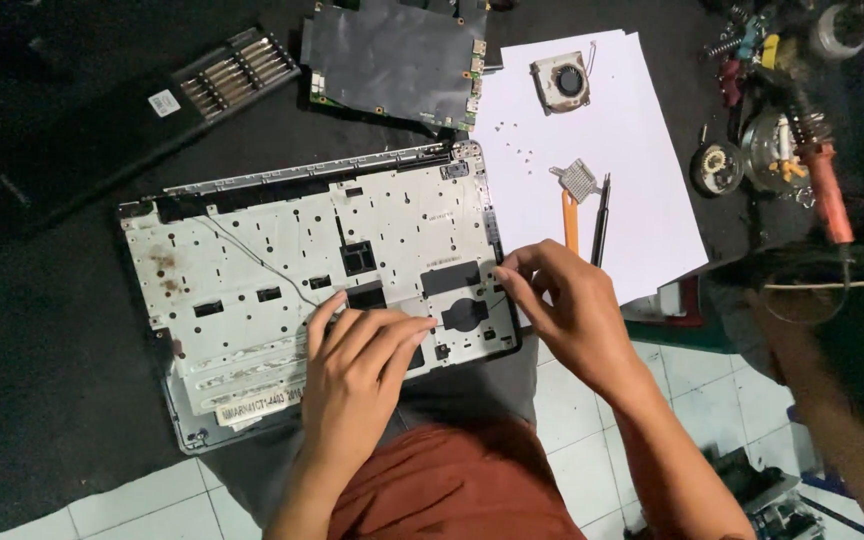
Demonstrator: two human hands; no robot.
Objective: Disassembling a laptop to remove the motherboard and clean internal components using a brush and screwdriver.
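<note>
Pressing down flat, the left hand is lying open with fingers spread on the lower middle of the laptop shell, holding nothing, fingertips reaching toward a round black cutout. The right hand is pinching at the shell's right edge, thumb and forefinger closed together there; what sits between them is too small to tell. The shell is lying inside-up, silver-white metal plate showing, partly on the dark mat and partly across the person's lap, its lower left corner hanging over the tiled floor. A thin black wire is running across the plate. Just right of the right hand, a white paper sheet is carrying an orange-handled tool, a black screwdriver, a small finned heatsink, a cooling fan and scattered tiny screws. Above the shell a circuit board is lying under black film. Top left, a screwdriver bit set is sitting open. Far right, an orange-gripped soldering iron is resting among clutter.
</note>
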